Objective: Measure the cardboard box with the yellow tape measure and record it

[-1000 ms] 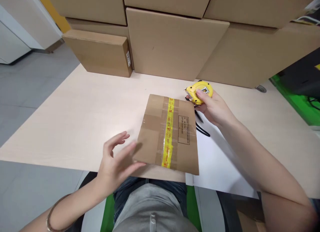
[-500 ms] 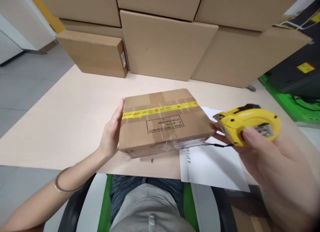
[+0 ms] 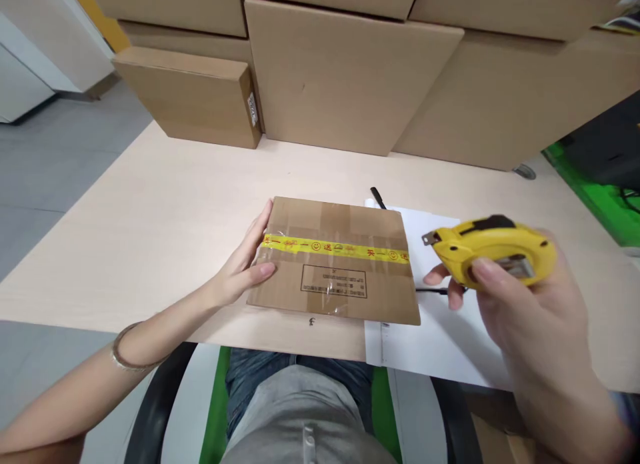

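Note:
A brown cardboard box [image 3: 340, 281] with a yellow printed tape band lies in front of me, its broad taped face turned up. My left hand [image 3: 245, 261] grips its left edge, thumb on top and fingers along the side. In my right hand [image 3: 520, 304] is a yellow tape measure [image 3: 500, 247], thumb pressed on its side. Only the metal hook end of its blade shows at the mouth. The tape measure is just right of the box, apart from it. A black strap hangs under it toward the box.
White paper sheets [image 3: 440, 344] lie under and right of the box, with a black pen [image 3: 377, 197] at their top edge. Large cartons [image 3: 350, 77] stand stacked along the table's back, and a flatter box [image 3: 187, 104] stands at back left.
The box has been levelled and turned slightly, and its front side no longer shows. My right fingers have come off its right edge. My left thumb now rests on top.

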The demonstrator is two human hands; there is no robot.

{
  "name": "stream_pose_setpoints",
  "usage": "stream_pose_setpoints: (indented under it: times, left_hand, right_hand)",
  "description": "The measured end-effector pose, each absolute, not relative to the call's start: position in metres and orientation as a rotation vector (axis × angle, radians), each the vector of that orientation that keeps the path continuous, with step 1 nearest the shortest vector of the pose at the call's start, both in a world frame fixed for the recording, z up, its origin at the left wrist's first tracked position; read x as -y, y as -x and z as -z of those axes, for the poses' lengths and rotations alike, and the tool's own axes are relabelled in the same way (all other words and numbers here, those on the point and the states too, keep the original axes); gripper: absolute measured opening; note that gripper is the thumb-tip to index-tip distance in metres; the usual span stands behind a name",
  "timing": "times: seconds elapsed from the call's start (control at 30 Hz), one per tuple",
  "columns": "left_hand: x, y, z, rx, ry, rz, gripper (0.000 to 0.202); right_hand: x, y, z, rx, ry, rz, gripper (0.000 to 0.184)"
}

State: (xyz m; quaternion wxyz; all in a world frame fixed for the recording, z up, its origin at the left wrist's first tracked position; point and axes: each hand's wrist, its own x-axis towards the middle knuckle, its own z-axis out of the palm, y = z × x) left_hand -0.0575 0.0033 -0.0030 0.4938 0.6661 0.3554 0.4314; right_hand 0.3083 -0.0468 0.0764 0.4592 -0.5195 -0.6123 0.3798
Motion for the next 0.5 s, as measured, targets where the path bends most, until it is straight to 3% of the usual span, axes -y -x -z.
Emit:
stream_pose_setpoints:
  times: [0.07,0.13,0.17,0.3,0.5]
  left_hand:
    - [-0.002,0.055,0.002,-0.857,-1.606,-1.056,0.089]
    - [-0.001,0.053,0.003,-0.853,-1.596,-1.082,0.091]
    - [0.0,0.053,0.004,-0.854,-1.593,-1.105,0.092]
    - [0.003,0.051,0.013,-0.915,-1.612,-1.239,0.088]
    - [0.007,0.042,0.023,-1.078,-1.746,-1.669,0.069]
  right_hand:
    - [0.025,-0.282,-0.093,1.493,1.17,-0.948,0.031]
    - [0.001,-0.252,-0.104,1.758,1.015,-0.988,0.055]
    - [-0.01,-0.238,-0.108,1.916,0.959,-0.978,0.056]
    - [-0.043,-0.184,-0.11,2.38,0.674,-0.984,0.034]
    - [-0.054,-0.161,-0.111,2.489,0.63,-1.019,0.03]
